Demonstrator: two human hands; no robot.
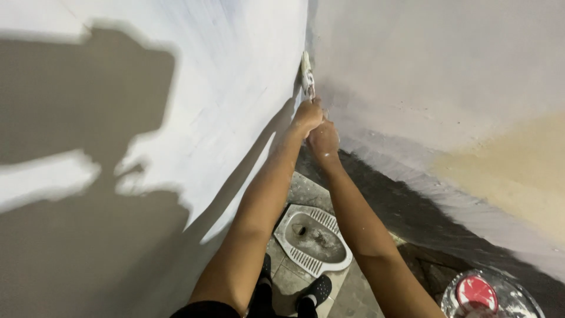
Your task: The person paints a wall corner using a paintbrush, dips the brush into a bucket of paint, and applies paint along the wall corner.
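Note:
Both my arms reach forward into the corner where two white plastered walls meet. My left hand (307,115) grips the handle of a putty knife (306,75), whose blade stands upright against the corner seam. My right hand (323,139) sits just below and beside the left one, closed around the lower end of the same handle. The tool and both hands are smeared with white plaster.
A white squat toilet pan (315,239) is set in the grey tiled floor below my arms. My black shoes (318,291) stand beside it. A bucket with a red lid (487,295) sits at the bottom right. The right wall has a tan patch (518,171).

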